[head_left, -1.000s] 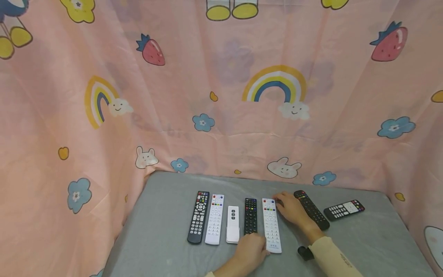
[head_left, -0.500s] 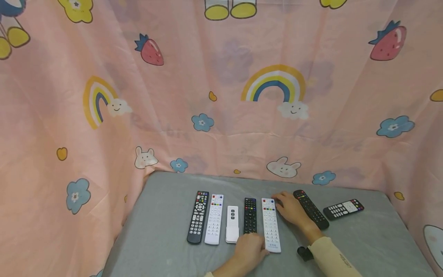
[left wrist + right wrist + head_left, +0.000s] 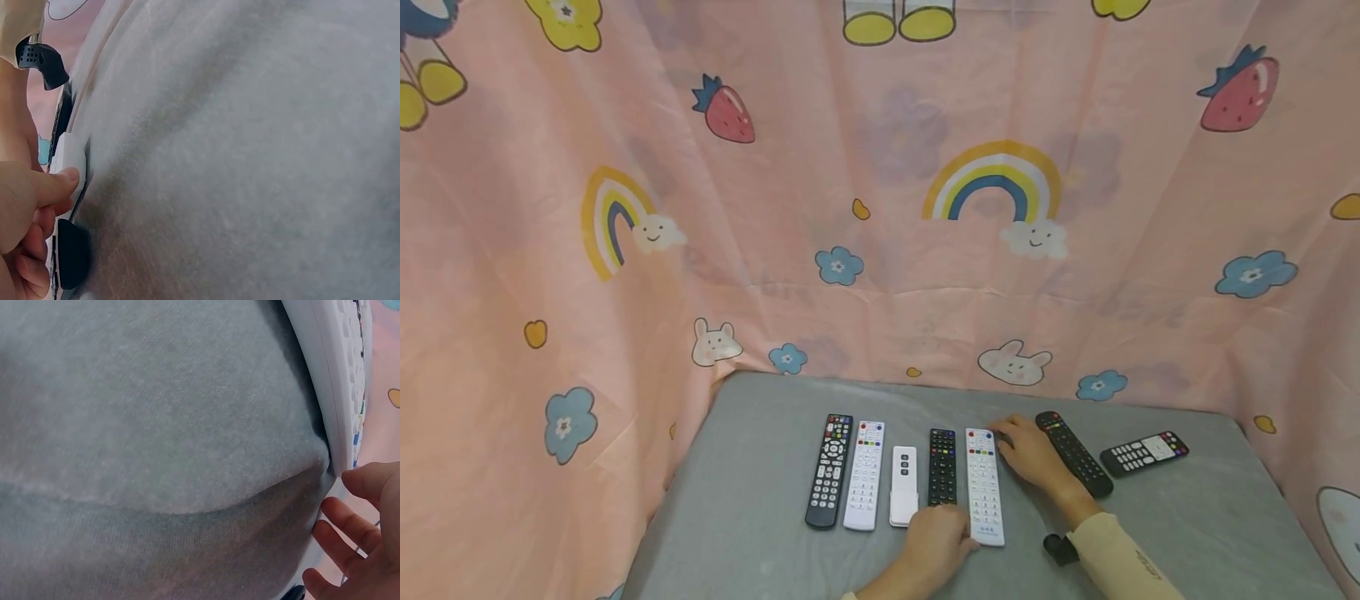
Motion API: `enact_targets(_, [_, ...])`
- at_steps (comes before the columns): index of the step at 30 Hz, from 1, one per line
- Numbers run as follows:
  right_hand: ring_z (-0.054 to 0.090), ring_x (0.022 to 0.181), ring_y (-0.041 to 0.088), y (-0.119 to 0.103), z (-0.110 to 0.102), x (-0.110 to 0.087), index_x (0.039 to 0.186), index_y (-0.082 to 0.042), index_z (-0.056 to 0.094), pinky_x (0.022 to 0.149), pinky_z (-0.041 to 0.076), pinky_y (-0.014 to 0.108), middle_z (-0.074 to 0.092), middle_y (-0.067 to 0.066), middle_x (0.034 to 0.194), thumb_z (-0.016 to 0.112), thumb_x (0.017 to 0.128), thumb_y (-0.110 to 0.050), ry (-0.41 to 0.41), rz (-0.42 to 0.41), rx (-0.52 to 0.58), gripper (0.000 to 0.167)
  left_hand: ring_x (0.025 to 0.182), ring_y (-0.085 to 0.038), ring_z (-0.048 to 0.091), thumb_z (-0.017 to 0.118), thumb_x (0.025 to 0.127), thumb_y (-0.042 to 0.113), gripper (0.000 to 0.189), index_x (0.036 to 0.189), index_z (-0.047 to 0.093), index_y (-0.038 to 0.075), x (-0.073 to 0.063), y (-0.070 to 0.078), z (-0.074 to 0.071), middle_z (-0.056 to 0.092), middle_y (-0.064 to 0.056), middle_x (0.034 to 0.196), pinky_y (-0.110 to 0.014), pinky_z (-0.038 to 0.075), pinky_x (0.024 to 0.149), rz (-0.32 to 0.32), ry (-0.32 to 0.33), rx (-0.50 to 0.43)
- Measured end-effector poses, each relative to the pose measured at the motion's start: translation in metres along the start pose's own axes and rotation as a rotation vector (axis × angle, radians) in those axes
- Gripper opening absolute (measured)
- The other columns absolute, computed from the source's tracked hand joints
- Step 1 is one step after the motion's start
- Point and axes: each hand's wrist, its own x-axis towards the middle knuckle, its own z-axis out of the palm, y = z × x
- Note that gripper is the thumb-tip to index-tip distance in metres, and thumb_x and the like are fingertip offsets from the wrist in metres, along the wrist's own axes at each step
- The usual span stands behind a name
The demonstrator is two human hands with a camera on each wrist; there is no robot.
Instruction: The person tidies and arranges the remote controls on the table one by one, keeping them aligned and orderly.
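Observation:
A white remote control (image 3: pixel 985 487) lies buttons up on the grey cloth, its long side upright in the head view. My left hand (image 3: pixel 936 542) holds its lower end. In the left wrist view the thumb of that hand (image 3: pixel 25 212) presses the remote's end while the other fingers curl beneath. My right hand (image 3: pixel 1030 450) is at the remote's upper right corner. In the right wrist view its thumb touches or nearly touches that corner, and the fingers (image 3: pixel 350 528) are spread and fairly straight. Just left lies a black remote control (image 3: pixel 942 467), its lower end hidden behind my left hand.
Further left stand a small white remote (image 3: pixel 905 483), a white remote (image 3: pixel 865 475) and a black remote (image 3: pixel 830 471) in a row. Right of my right hand are a slanted black remote (image 3: pixel 1078 458) and another black remote (image 3: pixel 1145 454). A pink patterned curtain (image 3: pixel 880 325) hangs behind.
The lower end of the white remote control has shifted slightly left, and my left hand with it. My right hand stays at the upper corner.

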Motion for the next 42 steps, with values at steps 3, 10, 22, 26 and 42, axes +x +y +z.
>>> enact_targets(3, [0.061, 0.111, 0.037, -0.0004, -0.0001, 0.0003, 0.121, -0.007, 0.067, 0.097, 0.047, 0.056, 0.065, 0.015, 0.116, 0.06, 0.092, -0.008, -0.002, 0.006, 0.0, 0.03, 0.055, 0.006, 0.045, 0.08, 0.076, 0.037, 0.021, 0.066, 0.066, 0.026, -0.0001, -0.001, 0.0002, 0.058, 0.016, 0.06, -0.016, 0.03, 0.051, 0.004, 0.0, 0.004])
enact_targets(10, [0.059, 0.109, 0.034, -0.0015, 0.0025, 0.0, 0.123, -0.009, 0.067, 0.096, 0.047, 0.055, 0.063, 0.013, 0.114, 0.06, 0.092, -0.008, -0.018, 0.03, -0.015, 0.032, 0.054, 0.005, 0.043, 0.081, 0.075, 0.038, 0.025, 0.064, 0.063, 0.026, -0.0004, -0.0016, 0.0008, 0.057, 0.016, 0.059, -0.016, 0.029, 0.05, 0.005, 0.001, 0.013])
enact_targets(22, [0.059, 0.109, 0.033, 0.0006, 0.0061, -0.003, 0.125, -0.008, 0.066, 0.095, 0.047, 0.054, 0.063, 0.013, 0.115, 0.06, 0.092, -0.007, 0.02, 0.011, -0.003, 0.033, 0.053, 0.004, 0.041, 0.08, 0.076, 0.039, 0.028, 0.063, 0.059, 0.025, -0.0009, -0.0028, -0.0011, 0.054, 0.016, 0.058, -0.016, 0.03, 0.05, -0.031, -0.036, -0.043])
enact_targets(26, [0.058, 0.109, 0.032, 0.0011, 0.0074, -0.0028, 0.125, -0.008, 0.066, 0.095, 0.048, 0.054, 0.063, 0.013, 0.116, 0.06, 0.092, -0.007, 0.015, 0.011, -0.007, 0.034, 0.053, 0.004, 0.041, 0.08, 0.076, 0.039, 0.03, 0.062, 0.058, 0.025, -0.0016, -0.0033, -0.0008, 0.054, 0.016, 0.058, -0.016, 0.03, 0.05, -0.029, -0.025, -0.038])
enact_targets(42, [0.057, 0.111, 0.033, 0.0, 0.0065, -0.0037, 0.126, -0.008, 0.065, 0.096, 0.047, 0.054, 0.062, 0.014, 0.118, 0.06, 0.092, -0.008, 0.009, 0.013, -0.008, 0.035, 0.055, 0.005, 0.042, 0.081, 0.076, 0.038, 0.027, 0.064, 0.061, 0.026, -0.001, -0.0062, 0.0028, 0.056, 0.017, 0.059, -0.016, 0.032, 0.052, -0.043, -0.033, -0.08])
